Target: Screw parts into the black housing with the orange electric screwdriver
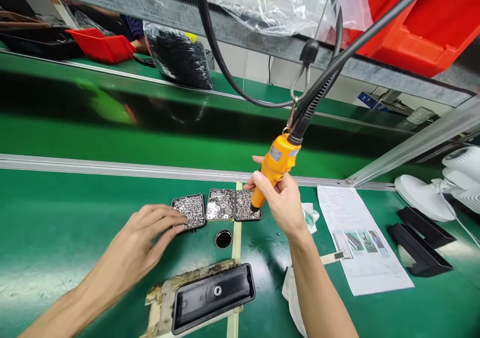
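The right hand [281, 200] was clamped around the body of an orange electric screwdriver [279, 158], which tilted with its black nose down over the right-hand parts tray [243, 203]; whether the tip touched the small metal pieces there could not be told. A black cable [318, 90] ran up from its top, beside a metal hook at the same end.

The left hand [152, 228] reached to the left-hand parts tray [195, 210], fingers bent, with thumb and forefinger tips close to each other at its near edge; whether they pinched a piece could not be seen. Between these two trays lay a washer tray [221, 204] filled with flat metal rings.

Just in front of the trays stood a round black dish [224, 239] with a shiny rim. Nearer the person, a rectangular black housing [213, 305] with a metal ring near its middle rested, open side up, on a worn, taped fixture [159, 303]. Yellow tape [236, 248] crossed the green worktop [262, 268]. To the right of the right forearm lay a printed sheet [356, 218] with photographs and, beyond it, two black angled parts [420, 248] near a white fan [423, 193]
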{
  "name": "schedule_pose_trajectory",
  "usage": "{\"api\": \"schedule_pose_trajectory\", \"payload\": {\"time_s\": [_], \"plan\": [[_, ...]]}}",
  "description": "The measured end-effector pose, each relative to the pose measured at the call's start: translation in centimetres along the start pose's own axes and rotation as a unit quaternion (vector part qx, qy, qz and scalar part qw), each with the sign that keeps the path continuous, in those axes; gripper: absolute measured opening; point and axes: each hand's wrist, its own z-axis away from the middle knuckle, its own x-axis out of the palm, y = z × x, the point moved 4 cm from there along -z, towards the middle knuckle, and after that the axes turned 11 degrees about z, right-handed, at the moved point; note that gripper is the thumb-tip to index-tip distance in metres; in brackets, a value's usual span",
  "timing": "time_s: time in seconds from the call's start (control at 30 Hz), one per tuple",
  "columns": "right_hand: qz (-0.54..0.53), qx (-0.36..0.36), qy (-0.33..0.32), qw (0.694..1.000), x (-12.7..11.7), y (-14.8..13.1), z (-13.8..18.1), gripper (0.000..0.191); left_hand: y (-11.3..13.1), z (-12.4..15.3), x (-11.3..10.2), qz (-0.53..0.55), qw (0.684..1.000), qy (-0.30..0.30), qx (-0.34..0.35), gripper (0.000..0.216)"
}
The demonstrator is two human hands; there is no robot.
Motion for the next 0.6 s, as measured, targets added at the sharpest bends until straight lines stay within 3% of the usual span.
{"api": "schedule_pose_trajectory", "payload": {"time_s": [0.1,0.27,0.47,0.6], "plan": [[0.014,0.003,0.001,1.000,0.0,-0.1,0.1,0.054,-1.7,-2.1,1.7,-0.020,1.000,-0.012,-0.020,0.030],[0.024,0.008,-0.015,1.000,-0.3,-0.2,0.0,0.053,-2.5,-3.4,4.0,-0.020,0.998,-0.025,-0.053,0.025],[0.000,0.009,-0.038,0.999,-0.1,-0.1,-0.2,0.052,-2.5,-3.4,3.5,0.011,0.995,-0.029,-0.097,0.026],[-0.063,0.002,-0.044,0.997,0.4,-0.3,0.0,0.042,-1.8,-2.5,2.5,0.050,0.986,0.034,-0.154,0.029]]}}
